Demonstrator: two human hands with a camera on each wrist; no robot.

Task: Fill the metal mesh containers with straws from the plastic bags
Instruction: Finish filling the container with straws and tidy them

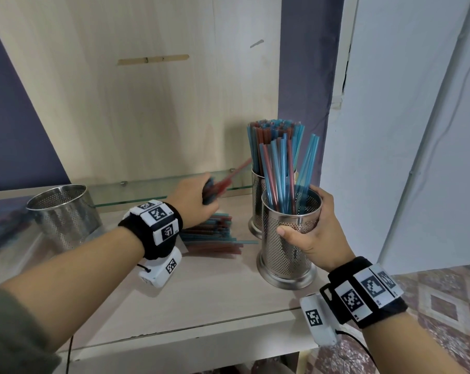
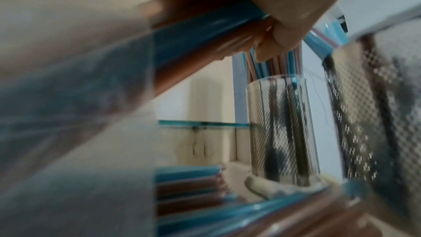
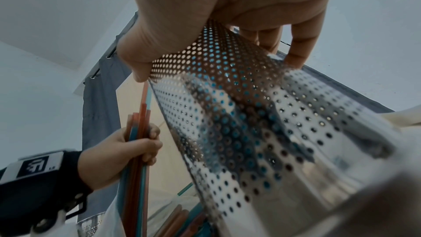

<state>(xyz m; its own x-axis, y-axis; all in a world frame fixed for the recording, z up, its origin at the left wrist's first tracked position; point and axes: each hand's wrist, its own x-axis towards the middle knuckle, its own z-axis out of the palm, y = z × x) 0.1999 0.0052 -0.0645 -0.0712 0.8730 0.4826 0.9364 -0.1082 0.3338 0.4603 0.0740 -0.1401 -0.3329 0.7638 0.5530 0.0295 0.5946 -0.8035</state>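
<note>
Our left hand point(image 1: 193, 197) grips light, slippery straws point(image 1: 215, 188) mid-length; our right hand point(image 1: 318, 233) wraps the stiff container point(image 1: 287, 255) near the table's point(image 1: 201, 298) right edge.

- A pale wood-grain back panel point(image 1: 136, 103) rose behind the surface point(image 1: 201, 287), marked with a narrow horizontal slot point(image 1: 153, 59).
- A low glass strip point(image 1: 158, 184) ran along the foot of that panel, fixed with small metal studs.
- A grey-purple curtain point(image 1: 304, 76) hung at the panel's right edge.
- White walls point(image 1: 406, 130) stood to the right, under soft, even light.
- Patterned diamond floor tiles point(image 1: 444, 303) showed at the lower right.
</note>
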